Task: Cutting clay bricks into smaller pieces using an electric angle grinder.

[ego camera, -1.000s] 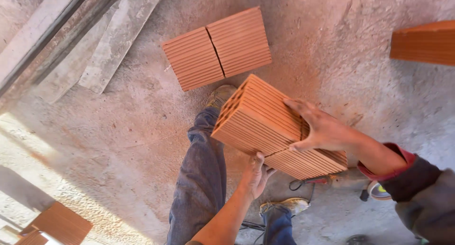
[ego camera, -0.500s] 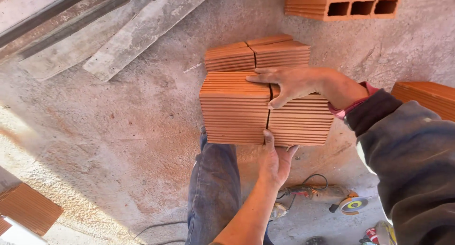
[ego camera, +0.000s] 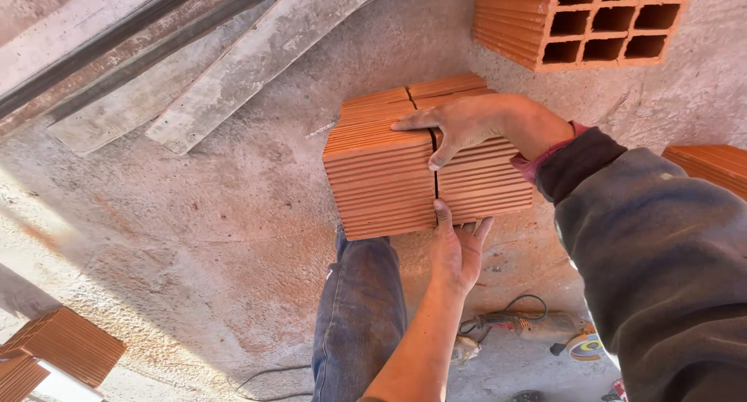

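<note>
Ribbed orange clay bricks (ego camera: 389, 176), hand-held

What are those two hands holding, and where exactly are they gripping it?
Two ribbed orange bricks held side by side. The right hand lies over the top near the seam; the left hand presses the near edge at the seam. More bricks lie underneath.

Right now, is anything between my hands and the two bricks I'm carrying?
Nothing visible. The right hand lies flat on top of the pair of ribbed bricks, across the seam, and the left hand presses against their near edge. Both hands touch the bricks directly. More bricks lie just beyond.
</note>
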